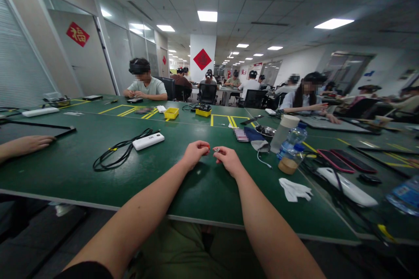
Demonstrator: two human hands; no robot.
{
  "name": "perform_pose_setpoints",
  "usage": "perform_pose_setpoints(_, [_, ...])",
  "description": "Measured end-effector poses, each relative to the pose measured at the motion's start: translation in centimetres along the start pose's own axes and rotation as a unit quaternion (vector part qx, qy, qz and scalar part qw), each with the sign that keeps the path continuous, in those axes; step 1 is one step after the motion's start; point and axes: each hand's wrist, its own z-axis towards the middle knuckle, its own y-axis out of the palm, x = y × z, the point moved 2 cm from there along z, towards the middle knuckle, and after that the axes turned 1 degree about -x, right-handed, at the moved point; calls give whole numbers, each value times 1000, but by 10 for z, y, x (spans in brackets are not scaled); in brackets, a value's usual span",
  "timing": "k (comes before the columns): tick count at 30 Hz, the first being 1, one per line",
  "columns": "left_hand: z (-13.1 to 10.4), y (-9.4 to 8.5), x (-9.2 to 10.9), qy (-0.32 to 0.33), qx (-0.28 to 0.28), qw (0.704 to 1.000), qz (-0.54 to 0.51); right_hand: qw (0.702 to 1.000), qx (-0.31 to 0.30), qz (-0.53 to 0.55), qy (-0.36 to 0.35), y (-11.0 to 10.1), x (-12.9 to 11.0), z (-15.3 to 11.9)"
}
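Note:
Over the green table (170,187), my left hand (195,154) pinches a small orange-red piece (208,147), most of it covered by the fingers. A short gap away, my right hand (229,160) holds a small silvery metal piece (216,150) between thumb and forefinger. Both pieces are too small for me to tell their kind. The two hands face each other with their fingertips apart.
A white power bank (148,141) and a coiled black cable (109,157) lie to the left. Yellow bins (171,113) stand farther back. Bottles (292,139), a white glove (295,189) and phones (335,160) are on the right. A neighbour's hand (37,144) rests at far left.

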Motion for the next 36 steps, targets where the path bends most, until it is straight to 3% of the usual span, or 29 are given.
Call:
perform_pose_setpoints(4, [1, -1, -3, -38, 12, 996, -82, 1000, -8, 18, 19, 0, 2, 1])
perform_pose_setpoints(14, [0, -2, -6, -50, -21, 994, -93, 995, -19, 80, 60, 1, 1, -1])
perform_pose_setpoints(28, [-1, -4, 0, 12, 0, 1000, 23, 996, 19, 84, 35, -2, 2, 2])
perform_pose_setpoints(36, [-7, 3, 5, 99, -73, 977, 173, 990, 31, 135, 24, -2, -5, -1])
